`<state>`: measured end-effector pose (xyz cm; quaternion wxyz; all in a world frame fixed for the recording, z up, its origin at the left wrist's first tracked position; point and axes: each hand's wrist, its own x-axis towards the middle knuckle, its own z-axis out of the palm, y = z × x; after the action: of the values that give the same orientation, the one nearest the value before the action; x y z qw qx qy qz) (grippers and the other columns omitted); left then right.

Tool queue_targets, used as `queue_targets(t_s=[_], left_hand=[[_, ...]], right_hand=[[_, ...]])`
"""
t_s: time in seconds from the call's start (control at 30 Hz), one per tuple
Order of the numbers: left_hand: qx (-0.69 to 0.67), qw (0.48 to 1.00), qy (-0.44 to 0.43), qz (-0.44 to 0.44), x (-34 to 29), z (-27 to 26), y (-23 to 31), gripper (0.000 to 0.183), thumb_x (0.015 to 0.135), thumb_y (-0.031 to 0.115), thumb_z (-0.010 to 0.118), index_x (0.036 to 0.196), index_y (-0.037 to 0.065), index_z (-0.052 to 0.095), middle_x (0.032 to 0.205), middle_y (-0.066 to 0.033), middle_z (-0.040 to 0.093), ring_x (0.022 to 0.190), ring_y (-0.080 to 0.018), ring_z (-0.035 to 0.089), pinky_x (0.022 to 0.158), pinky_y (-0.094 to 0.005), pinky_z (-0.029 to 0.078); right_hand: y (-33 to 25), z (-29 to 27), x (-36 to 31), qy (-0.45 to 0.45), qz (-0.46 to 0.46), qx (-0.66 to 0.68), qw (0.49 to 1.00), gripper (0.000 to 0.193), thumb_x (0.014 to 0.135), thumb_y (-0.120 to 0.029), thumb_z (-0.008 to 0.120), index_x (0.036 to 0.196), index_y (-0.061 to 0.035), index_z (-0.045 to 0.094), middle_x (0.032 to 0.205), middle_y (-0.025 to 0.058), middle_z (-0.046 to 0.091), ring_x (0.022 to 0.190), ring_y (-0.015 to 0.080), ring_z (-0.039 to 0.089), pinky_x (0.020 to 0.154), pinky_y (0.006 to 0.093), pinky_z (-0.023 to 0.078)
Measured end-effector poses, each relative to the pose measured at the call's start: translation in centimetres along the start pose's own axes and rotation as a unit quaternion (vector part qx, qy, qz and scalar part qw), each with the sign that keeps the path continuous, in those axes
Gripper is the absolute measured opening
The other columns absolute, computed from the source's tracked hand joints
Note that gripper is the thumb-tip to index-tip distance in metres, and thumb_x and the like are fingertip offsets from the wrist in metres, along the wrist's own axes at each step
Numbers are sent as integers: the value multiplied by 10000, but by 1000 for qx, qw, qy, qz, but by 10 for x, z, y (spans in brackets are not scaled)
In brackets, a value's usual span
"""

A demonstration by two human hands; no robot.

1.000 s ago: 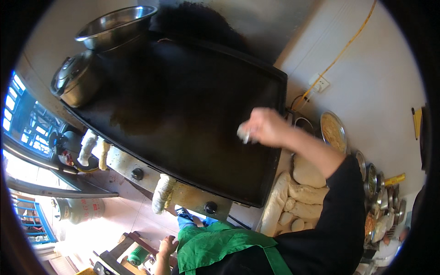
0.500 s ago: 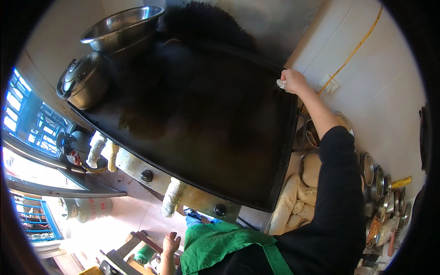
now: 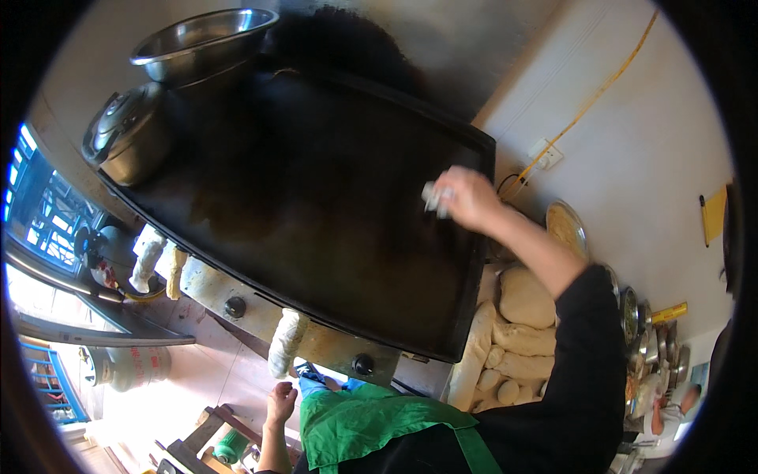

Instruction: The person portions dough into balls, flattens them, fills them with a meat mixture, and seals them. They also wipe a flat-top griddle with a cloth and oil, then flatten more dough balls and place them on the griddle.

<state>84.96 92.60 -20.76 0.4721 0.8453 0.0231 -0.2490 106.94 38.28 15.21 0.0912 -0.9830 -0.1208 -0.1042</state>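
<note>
Over the right part of a large black griddle (image 3: 332, 213), my right hand (image 3: 470, 199) is closed round a crumpled white cloth (image 3: 436, 199); the hand is slightly smeared by motion. Whether the cloth touches the griddle surface I cannot tell. Low in front of the griddle, my left hand (image 3: 280, 403) hangs beside my green apron (image 3: 371, 423), its fingers loosely curled and nothing seen in them. The griddle surface is dark, with a brownish patch toward its left.
A steel pot with a lid (image 3: 134, 138) and a wide steel basin (image 3: 204, 47) occupy the griddle's left end. Pale dough pieces (image 3: 521, 340) lie to the right, with several metal bowls (image 3: 629, 312) beyond. Wrapped handles (image 3: 286, 344) and black knobs (image 3: 363, 364) project along the front.
My right hand has come from the griddle's far right corner inward and nearer, with the white cloth. My left hand has shifted slightly left and up, and the view has moved a little.
</note>
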Motion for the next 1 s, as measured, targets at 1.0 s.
queue_targets(t_s=[1.0], left_hand=[[77, 977, 91, -179, -122, -28, -28, 364, 788, 225, 691, 1036, -41, 673, 891, -183, 713, 841, -281, 703, 795, -362, 556]], right_hand=[[75, 55, 186, 99, 291, -93, 947, 163, 822, -165, 674, 902, -30, 718, 967, 214, 700, 961, 393, 669, 830, 459, 535]])
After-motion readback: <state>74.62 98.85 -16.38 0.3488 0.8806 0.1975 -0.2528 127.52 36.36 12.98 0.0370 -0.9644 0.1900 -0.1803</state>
